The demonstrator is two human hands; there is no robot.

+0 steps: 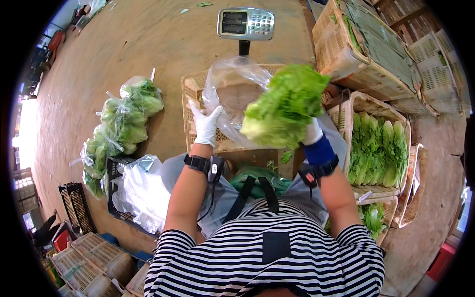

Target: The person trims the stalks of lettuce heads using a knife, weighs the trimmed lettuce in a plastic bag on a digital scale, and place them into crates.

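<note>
My left hand [207, 126], in a white glove, grips the left edge of a clear plastic bag [216, 81]. Its thumb lies against the film and one finger points out past it. The bag's mouth gapes above a beige plastic crate [189, 116] in front of me. My right hand [312, 132], gloved too, holds a leafy green lettuce [292, 104] at the bag's right side. Leaves hide most of the right fingers, and the lettuce is smeared by motion. Its pale base points left, toward the bag.
A scale display [246, 24] stands beyond the crate. Bagged lettuces [121, 121] lie on the floor at left, near a black crate [115, 171] with clear bags [141, 190]. At right, a crate [350, 143] holds rows of lettuce; stacked crates [341, 54] rise behind it.
</note>
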